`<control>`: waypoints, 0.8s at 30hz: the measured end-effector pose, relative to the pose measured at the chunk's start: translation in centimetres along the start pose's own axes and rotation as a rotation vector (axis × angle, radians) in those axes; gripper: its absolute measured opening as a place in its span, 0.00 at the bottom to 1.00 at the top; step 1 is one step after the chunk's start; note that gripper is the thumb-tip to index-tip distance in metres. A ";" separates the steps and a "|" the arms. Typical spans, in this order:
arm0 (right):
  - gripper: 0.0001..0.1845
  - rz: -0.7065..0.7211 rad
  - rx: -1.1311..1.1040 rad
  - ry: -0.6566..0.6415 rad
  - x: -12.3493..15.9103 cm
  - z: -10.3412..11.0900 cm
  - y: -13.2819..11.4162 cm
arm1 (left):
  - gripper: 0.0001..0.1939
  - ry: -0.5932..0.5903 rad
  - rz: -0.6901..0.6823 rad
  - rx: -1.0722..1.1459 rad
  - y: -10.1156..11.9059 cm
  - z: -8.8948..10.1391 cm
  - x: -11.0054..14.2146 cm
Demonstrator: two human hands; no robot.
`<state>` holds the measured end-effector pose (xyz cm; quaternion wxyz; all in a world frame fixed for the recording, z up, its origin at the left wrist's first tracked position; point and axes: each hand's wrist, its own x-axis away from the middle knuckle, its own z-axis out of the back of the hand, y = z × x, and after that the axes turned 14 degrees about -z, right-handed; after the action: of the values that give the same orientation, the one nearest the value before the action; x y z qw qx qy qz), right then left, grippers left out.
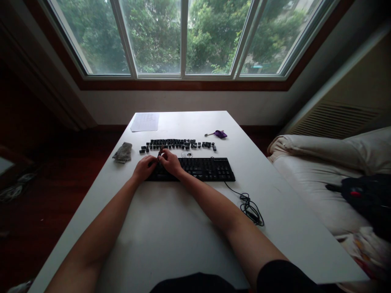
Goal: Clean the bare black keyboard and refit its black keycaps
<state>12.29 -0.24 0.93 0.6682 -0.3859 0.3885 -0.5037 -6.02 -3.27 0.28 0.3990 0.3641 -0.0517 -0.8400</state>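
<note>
Left hand [145,167]: at keyboard [201,169], left of centre
Right hand [171,162]: beside it, fingers around slim tool [160,151]
Keycaps [152,142]: rows above keyboard
Cloth [122,153]: centre left
Brush [220,134]: upper right of centre
Cable [252,217]: lower right

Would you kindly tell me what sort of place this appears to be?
Probably a room in a home: a cushioned sofa stands at the right, a white table fills the middle, and a wide window looks out on trees.
</note>
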 end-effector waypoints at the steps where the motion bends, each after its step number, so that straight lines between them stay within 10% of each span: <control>1: 0.11 0.004 0.001 0.001 0.0 0.0 0.0 | 0.07 -0.001 -0.001 0.001 0.0 0.0 0.0; 24: 0.11 -0.006 0.012 -0.002 0.3 0.0 -0.4 | 0.07 0.013 0.018 0.025 -0.2 0.0 0.2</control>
<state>12.19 -0.56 1.30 0.6694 -0.3837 0.3834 -0.5076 -6.22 -3.22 0.06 0.4024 0.3741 -0.0627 -0.8332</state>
